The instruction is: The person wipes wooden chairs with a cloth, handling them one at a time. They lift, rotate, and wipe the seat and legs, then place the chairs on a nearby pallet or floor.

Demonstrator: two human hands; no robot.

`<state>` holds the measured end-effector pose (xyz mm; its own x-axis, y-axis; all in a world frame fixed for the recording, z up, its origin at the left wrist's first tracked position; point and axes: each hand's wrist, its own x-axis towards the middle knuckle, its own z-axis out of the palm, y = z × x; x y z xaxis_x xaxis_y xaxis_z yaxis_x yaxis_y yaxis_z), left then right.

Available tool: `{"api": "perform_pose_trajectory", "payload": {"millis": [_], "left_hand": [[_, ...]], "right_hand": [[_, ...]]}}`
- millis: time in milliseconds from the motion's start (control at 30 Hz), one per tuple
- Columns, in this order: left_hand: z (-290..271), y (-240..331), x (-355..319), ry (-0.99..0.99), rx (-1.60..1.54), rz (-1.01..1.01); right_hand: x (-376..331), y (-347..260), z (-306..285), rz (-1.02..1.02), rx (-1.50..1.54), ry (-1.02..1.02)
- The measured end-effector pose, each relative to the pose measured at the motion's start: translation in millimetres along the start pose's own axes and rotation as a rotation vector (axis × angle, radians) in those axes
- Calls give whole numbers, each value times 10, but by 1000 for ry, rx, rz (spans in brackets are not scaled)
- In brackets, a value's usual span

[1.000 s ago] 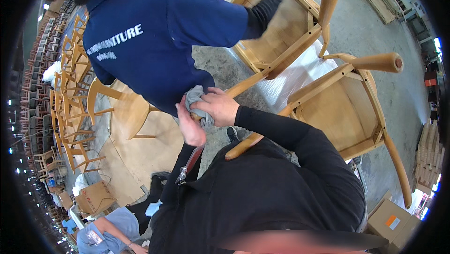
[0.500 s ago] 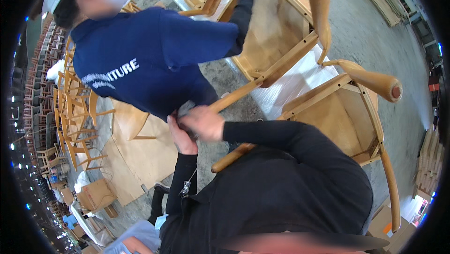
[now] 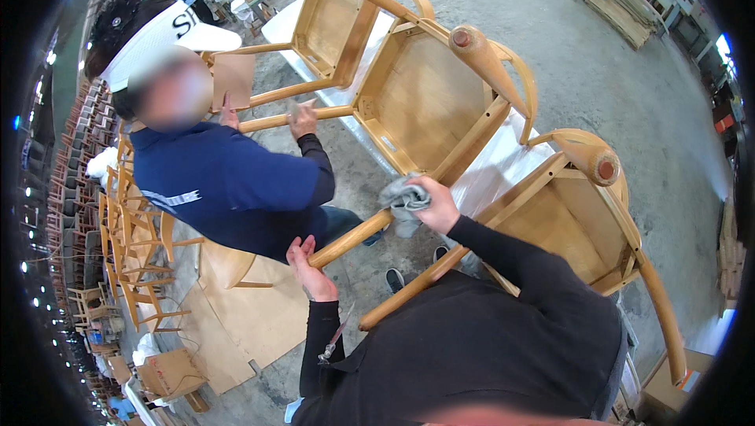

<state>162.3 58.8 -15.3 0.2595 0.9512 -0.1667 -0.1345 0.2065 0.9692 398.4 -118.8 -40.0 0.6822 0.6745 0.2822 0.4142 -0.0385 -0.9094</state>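
Observation:
A light wooden chair [image 3: 425, 103] lies tilted on a white-covered bench, its legs pointing toward me. My left hand [image 3: 311, 269] grips the end of one chair leg [image 3: 350, 239]. My right hand [image 3: 432, 204] presses a grey cloth [image 3: 403, 196] against the same leg, higher up. A second leg [image 3: 409, 291] runs below it, near my chest. Another wooden chair [image 3: 586, 221] lies at my right.
A person in a dark blue top and white visor [image 3: 228, 182] stands opposite, both hands on a chair rail and a brown sanding sheet [image 3: 233, 80]. Stacked chairs [image 3: 134, 245] fill the left side. Flat boards [image 3: 252, 308] and a cardboard box [image 3: 169, 371] lie on the concrete floor.
My right hand has slid the grey cloth up along the chair leg, away from my left hand. The view has tilted up, and the person opposite now reaches toward the far chair.

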Motion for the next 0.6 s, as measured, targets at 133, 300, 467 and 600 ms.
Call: {"api": "perform_pose_trajectory", "payload": {"millis": [133,300,467,600], "left_hand": [[47,47,-15,10,44,13],[83,134,-54,-68,-11,-65],[109,145,-40,-117,206,2],[129,178,-48,-131,196,-24]], "right_hand": [[250,-1003,-497,-461,176,596],[1133,-1814,-1219,-621,-388,726],[1173,-1364,-1621,-370,-360,424],[1194,-583,-1673,35,-553,626]]}}
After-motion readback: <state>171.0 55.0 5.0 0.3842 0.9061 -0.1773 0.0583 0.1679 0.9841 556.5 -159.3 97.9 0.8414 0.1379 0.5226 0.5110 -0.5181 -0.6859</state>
